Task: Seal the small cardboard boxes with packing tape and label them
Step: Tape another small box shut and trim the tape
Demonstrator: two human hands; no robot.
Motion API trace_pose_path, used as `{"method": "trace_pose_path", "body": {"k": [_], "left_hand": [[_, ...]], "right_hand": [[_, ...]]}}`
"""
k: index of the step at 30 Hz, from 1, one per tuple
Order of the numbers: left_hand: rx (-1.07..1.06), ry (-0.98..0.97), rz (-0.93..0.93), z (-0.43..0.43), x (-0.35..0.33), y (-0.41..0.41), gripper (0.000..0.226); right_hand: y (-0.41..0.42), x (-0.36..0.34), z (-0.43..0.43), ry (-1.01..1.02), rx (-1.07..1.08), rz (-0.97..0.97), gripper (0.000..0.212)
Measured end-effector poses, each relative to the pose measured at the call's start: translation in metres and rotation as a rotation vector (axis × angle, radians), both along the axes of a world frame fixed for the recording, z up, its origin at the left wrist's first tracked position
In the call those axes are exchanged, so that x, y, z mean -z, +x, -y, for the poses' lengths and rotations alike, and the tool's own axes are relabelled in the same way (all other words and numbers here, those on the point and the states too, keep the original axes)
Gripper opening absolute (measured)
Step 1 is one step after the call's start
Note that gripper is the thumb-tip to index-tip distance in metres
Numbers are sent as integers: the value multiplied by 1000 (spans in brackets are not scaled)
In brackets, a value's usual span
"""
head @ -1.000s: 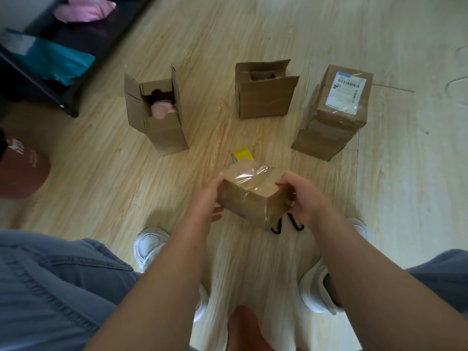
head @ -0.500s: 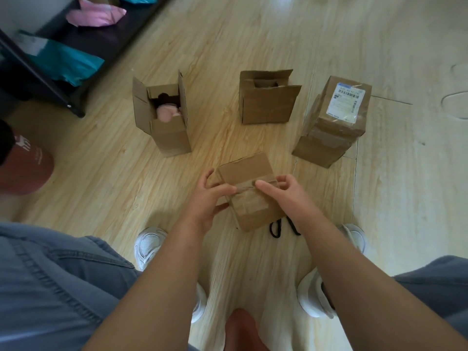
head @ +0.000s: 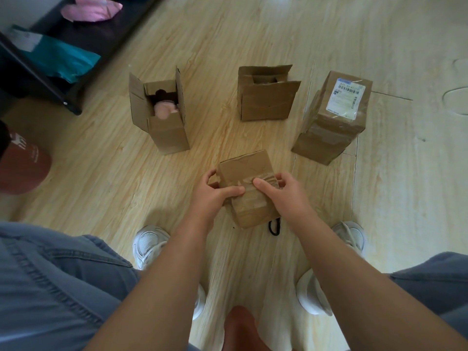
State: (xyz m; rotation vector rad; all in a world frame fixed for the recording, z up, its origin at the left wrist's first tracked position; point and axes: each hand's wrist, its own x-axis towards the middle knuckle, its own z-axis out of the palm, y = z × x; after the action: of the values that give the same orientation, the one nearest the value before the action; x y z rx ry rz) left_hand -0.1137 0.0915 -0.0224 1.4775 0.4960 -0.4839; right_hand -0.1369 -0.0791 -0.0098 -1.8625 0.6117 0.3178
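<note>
The box (head: 243,168) is at the frame's centre, low over the floor (head: 101,173) and tilted toward the person; whether it touches the planks I cannot tell. Clear tape (head: 263,182) crosses its upper face. The left hand (head: 215,193) grasps the 9 o'clock side, fingers curled round the edge and thumb laid across the face. The right hand (head: 288,191) grasps the 3 o'clock side, thumb pressing on the tape and fingers curled at the edge. A black loop (head: 274,227) pokes out at the box's 5 o'clock.

From there, a pink-filled box (head: 167,133) stands flaps-up at 10 o'clock. An open box (head: 266,102) stands at 12, and a taped box (head: 326,133) bearing a label (head: 347,97) at 2. The left shoe (head: 149,243) lies at 7, the right shoe (head: 353,235) at 4, and a red cap (head: 22,165) far out at 9.
</note>
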Motion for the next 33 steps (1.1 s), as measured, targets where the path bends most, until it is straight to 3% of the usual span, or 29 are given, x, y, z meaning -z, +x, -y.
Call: {"method": "trace_pose_path", "body": {"k": [6,10,12,14,16,19,22,26,29,33], "left_hand": [[-118,93,0,-1,-2,5,84],[-173,57,-57,-4,-14,11,67],[-190,65,-55,-6,-18,13,53],[-256,28,-40,-10,-18,15,40],[-311,-46,-44,-17,-14,17,26],[-213,-55,-144,-18,-1,17,27],[-69,-123,-306,-19,11,7,31],[-7,-234,-312,-18,15,2,44],[-66,-137,-276,-18,14,6,48],[-109,-93,-209,-21,10,7,43]], "right_hand": [[-3,4,-5,-267,-199,162,58],[-5,4,-11,-255,-361,56,95],[-4,5,-9,-253,-359,14,103],[-3,4,-3,-58,-272,-34,97],[-1,2,4,188,-184,-59,76],[1,2,16,396,-176,-84,43],[-2,6,19,568,-192,-103,41],[-8,13,25,527,-184,-173,43],[-5,14,24,407,-147,-131,31],[0,12,21,347,-67,-85,34]]}}
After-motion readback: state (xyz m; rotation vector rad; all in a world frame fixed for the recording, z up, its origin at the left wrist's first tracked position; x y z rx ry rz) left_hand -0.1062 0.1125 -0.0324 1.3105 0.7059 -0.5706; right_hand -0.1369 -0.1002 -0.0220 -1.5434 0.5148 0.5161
